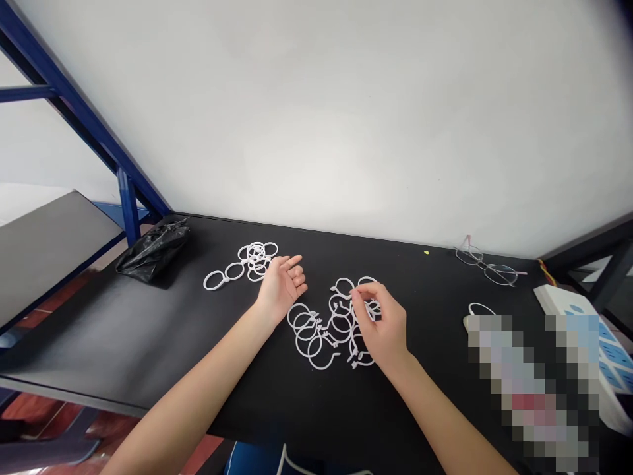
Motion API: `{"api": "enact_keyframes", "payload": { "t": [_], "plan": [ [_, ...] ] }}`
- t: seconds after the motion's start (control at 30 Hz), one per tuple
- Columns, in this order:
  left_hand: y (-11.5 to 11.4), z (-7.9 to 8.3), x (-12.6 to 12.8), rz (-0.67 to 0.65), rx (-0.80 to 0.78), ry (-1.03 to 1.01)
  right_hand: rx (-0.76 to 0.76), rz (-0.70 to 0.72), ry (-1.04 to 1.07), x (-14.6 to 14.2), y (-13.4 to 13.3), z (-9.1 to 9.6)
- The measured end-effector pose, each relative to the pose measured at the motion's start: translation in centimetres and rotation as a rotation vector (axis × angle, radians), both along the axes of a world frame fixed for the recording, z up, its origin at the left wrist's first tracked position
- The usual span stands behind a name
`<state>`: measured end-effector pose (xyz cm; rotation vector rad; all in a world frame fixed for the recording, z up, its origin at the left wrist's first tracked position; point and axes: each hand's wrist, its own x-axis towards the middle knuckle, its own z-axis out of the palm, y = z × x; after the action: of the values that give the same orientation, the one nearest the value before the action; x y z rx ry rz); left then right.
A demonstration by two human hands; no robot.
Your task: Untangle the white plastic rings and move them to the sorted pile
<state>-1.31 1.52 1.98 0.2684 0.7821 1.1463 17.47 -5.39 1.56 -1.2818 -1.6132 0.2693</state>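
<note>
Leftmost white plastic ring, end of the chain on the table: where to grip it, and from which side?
Probably best to pinch the end ring on its outer left rim, coming from the left and above with the left hand. It lies flat on the black table, and that arc looks free, while its right side meets the neighbouring ring. The rim is thin, so close the fingertips across it.

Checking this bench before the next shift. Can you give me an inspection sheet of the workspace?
surface: black tabletop, with the rings lying directly on it.
job's things: white plastic rings in two heaps, a smaller heap and a larger heap.
clutter: black plastic bag, wire-framed glasses, white-and-blue box; a blurred patch hides the lower right.
grippers: left hand open beside the smaller heap; right hand with fingers among the larger heap's rings.
cables: thin white loop, possibly a cord; cannot tell.
surroundings: white wall, blue steel frame.
</note>
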Motion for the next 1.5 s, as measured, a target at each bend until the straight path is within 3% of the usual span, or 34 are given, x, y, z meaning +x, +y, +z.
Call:
{"api": "enact_keyframes", "payload": {
  "t": [0.13, 0.23, 0.43, 0.63, 0.87, 1.5],
  "plan": [
    [-0.7, -0.6, 1.3, -0.074, 0.265, 0.443, -0.078, -0.039, -0.217, 1.1, 1.1, -0.7],
    [-1.3, -1.2, 2.1, -0.096, 0.446, 0.58, -0.103, 0.011, -0.282, 1.2, 1.4, -1.6],
    [-2.2, -1.8, 2.9, -0.17, 0.452, 0.404, -0.151, 0.064, -0.353, 0.5, 1.1, -2.4],
    [-2.5, -1.8, 3.1, -0.236, 0.527, 0.474, -0.158, 0.096, -0.38, 0.4, 1.2, -2.4],
    [-2.4, -1.6, 2.9, -0.216, 0.513, 0.471, -0.133, 0.094, -0.373, 0.2, 1.0, -2.4],
    [-2.1, -1.2, 2.7, -0.323, 0.596, 0.465, 0.009, 0.078, -0.068, 0.0, 0.7, -1.3]
  ]
}}
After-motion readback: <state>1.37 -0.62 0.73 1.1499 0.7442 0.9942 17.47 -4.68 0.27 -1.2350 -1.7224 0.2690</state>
